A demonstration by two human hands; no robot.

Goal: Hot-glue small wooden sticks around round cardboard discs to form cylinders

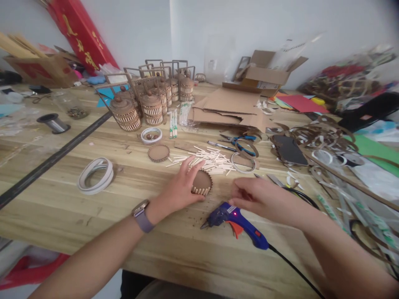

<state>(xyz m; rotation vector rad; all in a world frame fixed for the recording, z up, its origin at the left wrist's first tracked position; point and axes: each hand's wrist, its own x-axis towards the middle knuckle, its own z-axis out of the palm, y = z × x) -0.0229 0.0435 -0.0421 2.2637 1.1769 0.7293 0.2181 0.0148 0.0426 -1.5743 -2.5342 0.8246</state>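
My left hand (181, 189) rests on a round brown cardboard piece (202, 182) with short sticks set along its near rim, thumb and fingers holding its edge. My right hand (260, 198) hovers just above a blue glue gun (238, 222) that lies on the wooden table (174, 253); its fingers are bent, with nothing visibly in them. A heap of small pale sticks (208, 160) lies just beyond the piece. Another toothed cardboard disc (158, 153) sits further back.
Finished slatted baskets (149, 104) stand at the back centre. White tape rings (95, 175) lie at left. Blue-handled pliers (243, 143), cardboard sheets (227, 109), a dark phone (289, 150) and cardboard offcuts (324, 141) crowd the right. The glue gun's black cord (296, 272) runs off the near edge.
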